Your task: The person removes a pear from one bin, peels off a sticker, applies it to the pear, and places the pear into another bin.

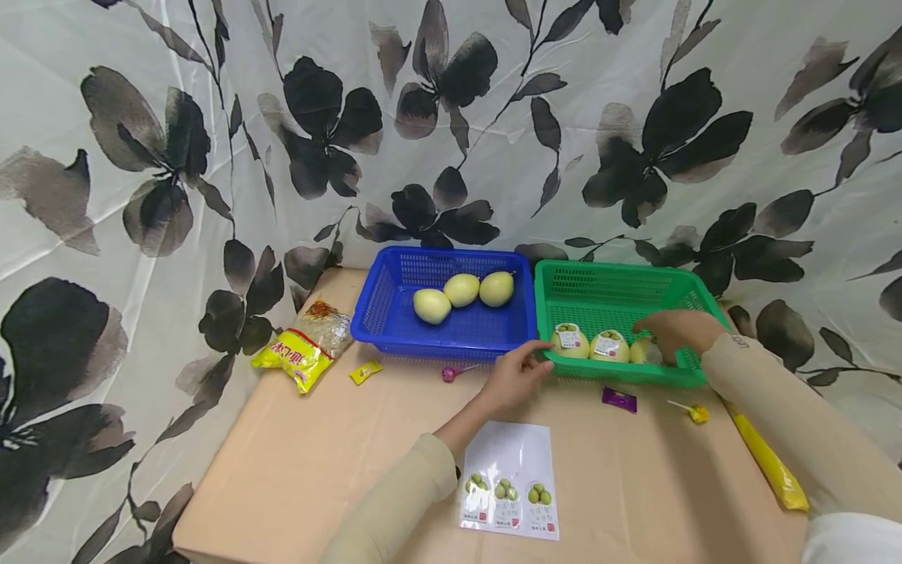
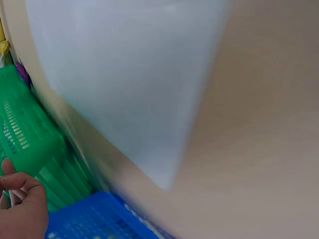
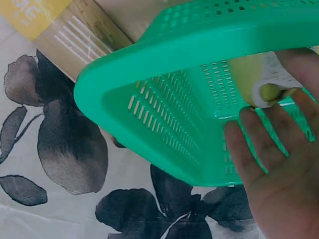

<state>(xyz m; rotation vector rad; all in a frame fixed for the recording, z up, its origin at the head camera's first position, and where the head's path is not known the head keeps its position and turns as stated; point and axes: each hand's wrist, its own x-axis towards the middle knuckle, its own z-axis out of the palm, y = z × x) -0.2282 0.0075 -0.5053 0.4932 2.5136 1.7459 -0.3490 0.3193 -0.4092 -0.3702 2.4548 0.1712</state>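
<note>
"So, what are the fingers of the right hand (image 1: 680, 330) doing?"

"Nearly straight, slightly spread, thumb and fingertips at a labelled fruit (image 1: 640, 351); whether they press it, I can't tell. That fruit lies in the green basket (image 1: 620, 370), right of centre in the head view, with two more labelled fruits (image 1: 609, 356) in a row to its left."

"And the left hand (image 1: 517, 380)?"

"Fingers loosely bent at the basket's lower-left corner, near mid-frame. I can't make out whether they pinch the rim."

"What's around them?"

"Just left, a blue basket (image 1: 444, 345) with three plain fruits (image 1: 461, 291). Below the green one, a purple-wrapped sweet (image 1: 619, 399) and a yellow lollipop (image 1: 698, 413)."

"Farther out?"

"A label sheet (image 1: 509, 454) at lower centre, a long yellow pack (image 1: 768, 458) lower right, and a snack bag (image 1: 294, 356) at centre left."
</note>
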